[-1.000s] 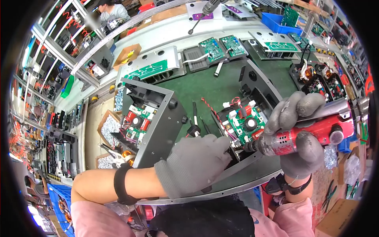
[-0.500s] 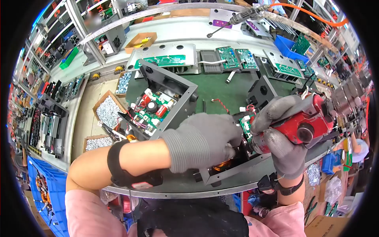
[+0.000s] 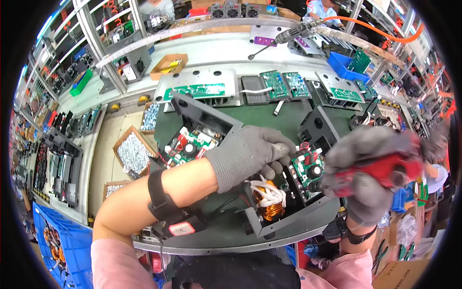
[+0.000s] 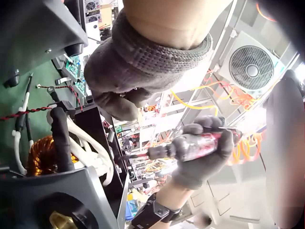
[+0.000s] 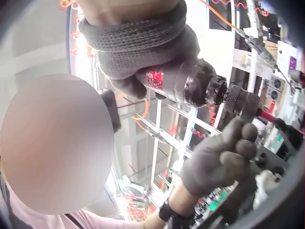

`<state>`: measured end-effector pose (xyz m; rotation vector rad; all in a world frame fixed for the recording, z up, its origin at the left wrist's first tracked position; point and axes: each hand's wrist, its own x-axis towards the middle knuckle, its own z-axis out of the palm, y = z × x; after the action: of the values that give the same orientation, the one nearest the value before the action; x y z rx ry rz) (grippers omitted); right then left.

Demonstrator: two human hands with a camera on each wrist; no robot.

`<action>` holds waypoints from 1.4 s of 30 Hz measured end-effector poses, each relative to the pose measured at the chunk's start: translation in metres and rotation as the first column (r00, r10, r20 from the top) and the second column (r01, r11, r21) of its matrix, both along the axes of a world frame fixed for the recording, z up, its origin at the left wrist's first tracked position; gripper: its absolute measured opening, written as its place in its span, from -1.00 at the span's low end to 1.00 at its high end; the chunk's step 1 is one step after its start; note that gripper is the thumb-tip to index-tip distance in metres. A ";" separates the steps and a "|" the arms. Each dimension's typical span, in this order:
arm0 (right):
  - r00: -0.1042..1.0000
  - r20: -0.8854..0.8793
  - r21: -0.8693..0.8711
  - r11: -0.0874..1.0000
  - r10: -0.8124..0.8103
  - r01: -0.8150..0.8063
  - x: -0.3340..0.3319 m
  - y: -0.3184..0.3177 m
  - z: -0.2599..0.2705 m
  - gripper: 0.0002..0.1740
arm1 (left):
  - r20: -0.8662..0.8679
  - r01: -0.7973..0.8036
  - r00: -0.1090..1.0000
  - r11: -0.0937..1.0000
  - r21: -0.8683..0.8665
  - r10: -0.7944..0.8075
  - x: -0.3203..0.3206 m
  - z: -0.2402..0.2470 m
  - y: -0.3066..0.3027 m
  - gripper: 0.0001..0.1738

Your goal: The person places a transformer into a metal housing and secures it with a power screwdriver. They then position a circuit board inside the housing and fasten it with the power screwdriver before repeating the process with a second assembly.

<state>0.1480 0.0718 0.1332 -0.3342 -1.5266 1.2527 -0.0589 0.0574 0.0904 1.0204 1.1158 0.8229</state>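
My gloved left hand (image 3: 257, 151) is over the left rim of the right-hand dark metal chassis (image 3: 284, 219), its fingers curled. Whether a small thing sits between those fingertips I cannot tell. Just below it in the head view is a copper-wound coil (image 3: 270, 212) with white leads. My gloved right hand (image 3: 358, 149) grips a red power screwdriver (image 3: 392, 168), blurred in the head view. The screwdriver's nose points left toward the green circuit board (image 3: 308, 168) inside the chassis. In the right wrist view the knurled chuck (image 5: 243, 101) and bit stand close above the left hand (image 5: 217, 160).
A second open chassis (image 3: 207, 118) with a board stands left. Cardboard trays of screws (image 3: 134, 150) lie beyond it. Circuit boards (image 3: 274, 85) and metal plates line the back of the green mat. Another screwdriver (image 3: 293, 32) hangs overhead on an orange hose.
The left hand has drawn up and back from inside the right chassis, uncovering the coil. The screwdriver in the right hand has shifted, and the head view has turned, moving the chassis in frame.
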 end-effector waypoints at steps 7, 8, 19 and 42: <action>0.955 -0.289 0.284 0.946 -0.069 0.154 -0.004 0.008 0.008 -0.48 | 0.078 -0.058 0.995 0.996 -0.073 0.063 0.012 -0.002 0.013 -0.67; 0.951 -0.290 0.288 0.939 -0.103 0.189 -0.005 0.010 0.005 -0.48 | 0.061 -0.073 0.995 0.992 -0.099 0.079 0.012 0.000 0.013 -0.66; 0.957 -0.290 0.312 0.943 -0.024 0.118 -0.012 0.021 -0.003 -0.50 | -0.092 0.006 0.996 0.998 -0.057 -0.011 0.014 0.005 0.009 -0.49; 0.904 -0.391 0.394 0.919 0.175 -0.007 0.029 0.036 -0.006 -0.51 | -0.537 -0.202 0.829 0.979 -0.029 0.155 0.008 -0.027 -0.009 -0.67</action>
<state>0.1768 0.1078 0.1271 0.2597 -1.3777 0.9834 -0.0510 0.0486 0.0639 1.1167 1.7321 0.6417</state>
